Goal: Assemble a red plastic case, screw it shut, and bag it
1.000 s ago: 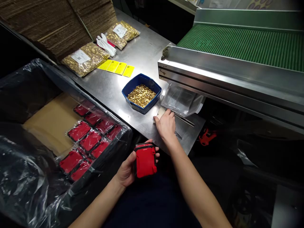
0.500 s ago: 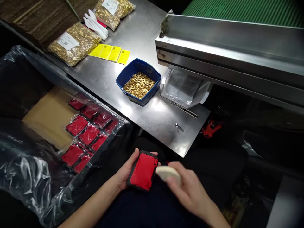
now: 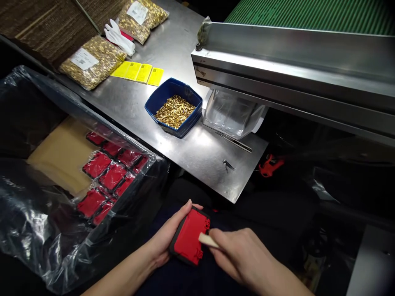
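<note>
One red case [image 3: 189, 236] sat at six o'clock, the left hand [image 3: 168, 236] clamped on its nine-o'clock side, apparently leaving the opposite edge free for the cream pad [image 3: 209, 241] pinched in the right hand [image 3: 242, 253]. A blue tub [image 3: 189, 93] stood at twelve from the case, seemingly within reach.

The left arm [image 3: 123, 269] is reached up from the bottom edge, left of the middle, and the right arm [image 3: 280, 273] from the bottom right. Both are bare. The left hand [image 3: 169, 232] is wrapped in a grip low in the middle, its thumb pointed up and most fingers hidden. Just to its right, the right hand [image 3: 239, 248] is curled, its back turned up and a pinch made.
</note>
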A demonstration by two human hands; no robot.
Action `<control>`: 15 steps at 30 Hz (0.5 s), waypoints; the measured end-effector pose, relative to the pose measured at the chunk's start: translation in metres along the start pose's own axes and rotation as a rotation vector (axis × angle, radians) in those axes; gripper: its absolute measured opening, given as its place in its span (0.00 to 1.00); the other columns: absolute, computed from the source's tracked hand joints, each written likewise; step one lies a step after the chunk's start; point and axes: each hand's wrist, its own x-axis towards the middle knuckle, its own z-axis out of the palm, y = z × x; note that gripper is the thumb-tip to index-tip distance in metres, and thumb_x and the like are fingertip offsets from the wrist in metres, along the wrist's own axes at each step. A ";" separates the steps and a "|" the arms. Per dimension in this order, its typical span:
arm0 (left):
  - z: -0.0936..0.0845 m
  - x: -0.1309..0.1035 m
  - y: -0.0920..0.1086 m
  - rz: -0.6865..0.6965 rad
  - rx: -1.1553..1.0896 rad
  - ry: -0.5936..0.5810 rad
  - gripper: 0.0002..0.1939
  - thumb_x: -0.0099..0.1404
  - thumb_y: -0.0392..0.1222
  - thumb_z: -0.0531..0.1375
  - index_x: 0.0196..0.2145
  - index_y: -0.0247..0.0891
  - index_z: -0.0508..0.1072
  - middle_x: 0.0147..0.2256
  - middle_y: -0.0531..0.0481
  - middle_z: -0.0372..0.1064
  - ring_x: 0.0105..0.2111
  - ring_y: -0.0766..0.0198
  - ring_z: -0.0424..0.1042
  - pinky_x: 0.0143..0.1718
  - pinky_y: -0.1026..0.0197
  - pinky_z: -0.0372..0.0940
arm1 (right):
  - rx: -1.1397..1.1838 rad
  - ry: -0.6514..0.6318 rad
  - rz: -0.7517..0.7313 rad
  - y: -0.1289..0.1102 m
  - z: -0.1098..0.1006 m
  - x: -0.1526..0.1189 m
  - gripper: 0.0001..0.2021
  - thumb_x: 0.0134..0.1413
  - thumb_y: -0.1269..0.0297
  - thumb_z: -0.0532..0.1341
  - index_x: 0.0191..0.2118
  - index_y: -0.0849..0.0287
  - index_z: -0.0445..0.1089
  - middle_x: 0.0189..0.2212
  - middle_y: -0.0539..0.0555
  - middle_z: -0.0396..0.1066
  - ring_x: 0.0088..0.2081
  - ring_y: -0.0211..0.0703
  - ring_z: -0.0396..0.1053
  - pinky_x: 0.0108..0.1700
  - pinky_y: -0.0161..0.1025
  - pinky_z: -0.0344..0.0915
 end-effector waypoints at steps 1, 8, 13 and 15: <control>0.000 0.000 0.000 0.015 0.012 -0.002 0.28 0.69 0.64 0.60 0.51 0.38 0.76 0.37 0.42 0.80 0.34 0.58 0.78 0.38 0.61 0.72 | 0.005 -0.007 -0.017 0.000 0.000 0.000 0.05 0.71 0.65 0.53 0.41 0.52 0.64 0.29 0.46 0.75 0.26 0.39 0.72 0.28 0.37 0.53; -0.004 0.000 -0.001 0.043 0.064 0.020 0.28 0.70 0.64 0.60 0.55 0.39 0.75 0.38 0.43 0.80 0.33 0.60 0.77 0.35 0.62 0.72 | -0.047 0.034 0.030 -0.006 0.005 0.007 0.04 0.70 0.65 0.54 0.40 0.52 0.64 0.28 0.46 0.77 0.25 0.39 0.74 0.27 0.36 0.52; -0.008 0.001 -0.001 0.063 0.074 0.018 0.27 0.70 0.63 0.60 0.56 0.41 0.74 0.43 0.41 0.80 0.37 0.56 0.79 0.38 0.58 0.73 | -0.097 0.044 0.055 -0.010 0.008 0.012 0.03 0.69 0.64 0.56 0.40 0.52 0.64 0.29 0.47 0.79 0.27 0.41 0.76 0.27 0.37 0.50; -0.009 0.002 -0.001 0.047 0.063 0.030 0.27 0.71 0.63 0.59 0.55 0.40 0.74 0.40 0.42 0.80 0.34 0.58 0.78 0.36 0.60 0.73 | -0.114 0.034 0.089 -0.010 0.007 0.013 0.04 0.70 0.64 0.55 0.41 0.52 0.64 0.29 0.47 0.79 0.26 0.41 0.76 0.27 0.37 0.49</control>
